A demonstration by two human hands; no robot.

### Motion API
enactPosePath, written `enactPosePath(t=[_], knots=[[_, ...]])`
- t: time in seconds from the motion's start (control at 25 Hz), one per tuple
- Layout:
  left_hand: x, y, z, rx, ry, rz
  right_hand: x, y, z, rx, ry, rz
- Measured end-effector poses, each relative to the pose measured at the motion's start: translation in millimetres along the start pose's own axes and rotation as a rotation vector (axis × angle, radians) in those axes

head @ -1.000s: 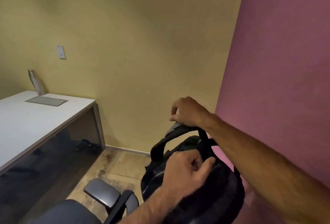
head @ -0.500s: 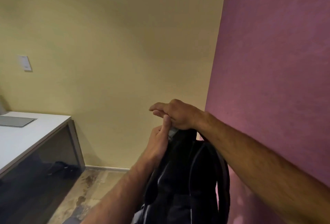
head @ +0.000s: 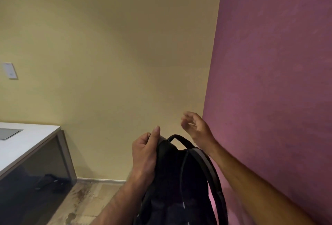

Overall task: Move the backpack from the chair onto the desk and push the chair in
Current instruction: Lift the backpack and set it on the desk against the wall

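The black backpack (head: 179,180) hangs upright in the air at the bottom centre, its straps trailing down its right side. My left hand (head: 145,154) grips its top edge, thumb pointing up. My right hand (head: 195,127) floats just above and to the right of the top handle, fingers spread and blurred, touching nothing. The white desk (head: 27,144) shows its right corner at the left edge. The chair is out of view.
A grey flat pad (head: 9,133) lies on the desk. The desk has a dark glass side panel (head: 32,185) with something dark on the floor behind it. A pink wall (head: 278,99) stands close on the right, a yellow wall ahead, with a white wall plate (head: 10,70).
My right hand has let go of the backpack's top handle and lifted away to the right. My left hand has taken hold of the top. The chair has dropped out of view.
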State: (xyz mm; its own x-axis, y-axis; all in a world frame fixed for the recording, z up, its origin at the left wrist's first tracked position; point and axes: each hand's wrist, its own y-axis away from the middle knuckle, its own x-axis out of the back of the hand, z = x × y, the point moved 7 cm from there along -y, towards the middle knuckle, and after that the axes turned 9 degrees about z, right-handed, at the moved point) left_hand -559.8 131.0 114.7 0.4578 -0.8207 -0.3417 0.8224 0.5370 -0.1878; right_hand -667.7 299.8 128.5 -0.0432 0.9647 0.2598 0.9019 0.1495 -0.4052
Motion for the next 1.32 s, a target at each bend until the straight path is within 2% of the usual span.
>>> enactPosePath(t=[0.08,0.16,0.32,0.44,0.68,0.84,1.08,1.2,1.32], knots=[[1,-4,7,-0.02,0.023,-0.006,31,10,52,-0.133,0.076,-0.034],[-3,-6,17,-0.049,0.06,-0.024,44,25,96,-0.268,0.103,-0.14],[-11,-13,38,-0.075,0.119,-0.035,34,50,146,-0.466,-0.282,-0.307],[-12,-19,47,-0.089,0.172,-0.038,23,57,155,-0.462,-0.295,-0.368],[-3,-25,51,-0.147,0.143,-0.049,2,67,163,-0.505,-0.217,-0.219],[14,-30,49,-0.17,0.102,-0.017,-7,69,153,-0.51,-0.259,-0.149],[49,-30,43,-0.152,0.121,0.031,-7,59,124,-0.423,-0.259,0.058],[73,-27,30,-0.131,0.095,-0.07,-5,50,107,-0.321,-0.249,0.121],[98,-26,15,-0.11,-0.043,-0.214,-4,47,88,-0.239,-0.223,0.128]])
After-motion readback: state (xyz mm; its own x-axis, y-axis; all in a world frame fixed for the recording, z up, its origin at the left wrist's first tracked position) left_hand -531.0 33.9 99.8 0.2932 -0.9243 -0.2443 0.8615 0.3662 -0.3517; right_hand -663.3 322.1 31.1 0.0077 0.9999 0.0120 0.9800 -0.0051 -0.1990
